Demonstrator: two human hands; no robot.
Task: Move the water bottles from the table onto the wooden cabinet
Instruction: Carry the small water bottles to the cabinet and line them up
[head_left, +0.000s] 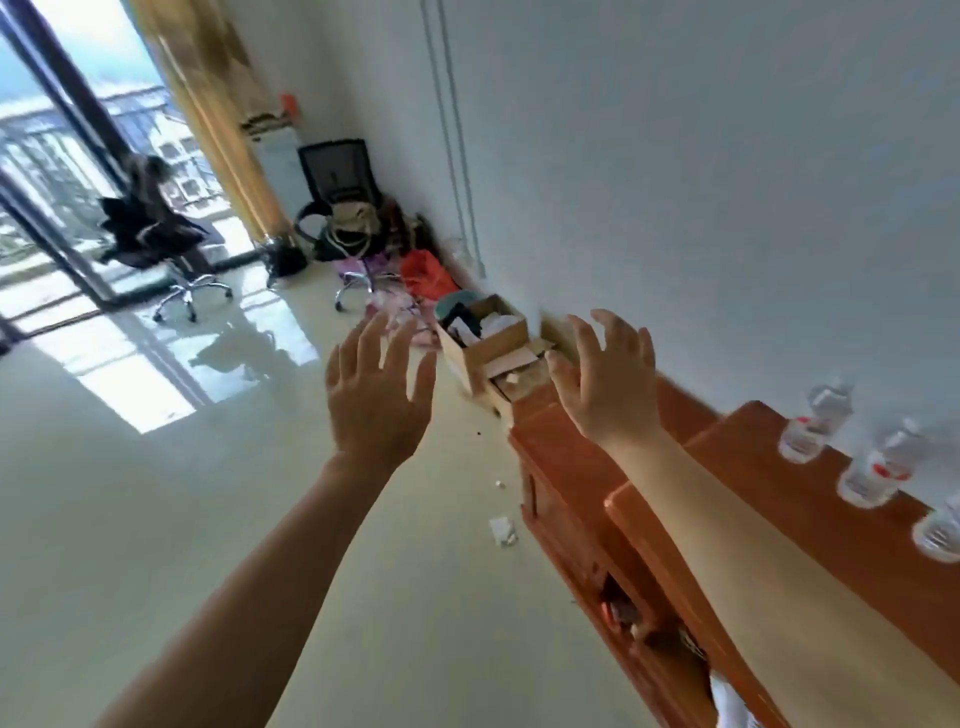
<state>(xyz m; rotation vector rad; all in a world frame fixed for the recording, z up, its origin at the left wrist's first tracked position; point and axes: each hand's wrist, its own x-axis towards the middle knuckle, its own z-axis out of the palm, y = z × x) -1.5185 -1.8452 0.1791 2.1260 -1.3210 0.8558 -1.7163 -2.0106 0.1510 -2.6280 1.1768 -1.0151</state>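
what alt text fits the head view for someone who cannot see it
The left hand and right hand are raised, open and empty, above a glossy floor. Three bottles stand on the cabinet by the white wall at right; boxes and chairs fill the far corner.

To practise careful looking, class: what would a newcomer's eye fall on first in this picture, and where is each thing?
Two bare hands, the left hand and the right hand, are raised mid-frame with fingers spread, holding nothing. At the right edge, three water bottles stand in a row on the wooden cabinet by the white wall. Far left, bright glass doors throw glare on the shiny floor.
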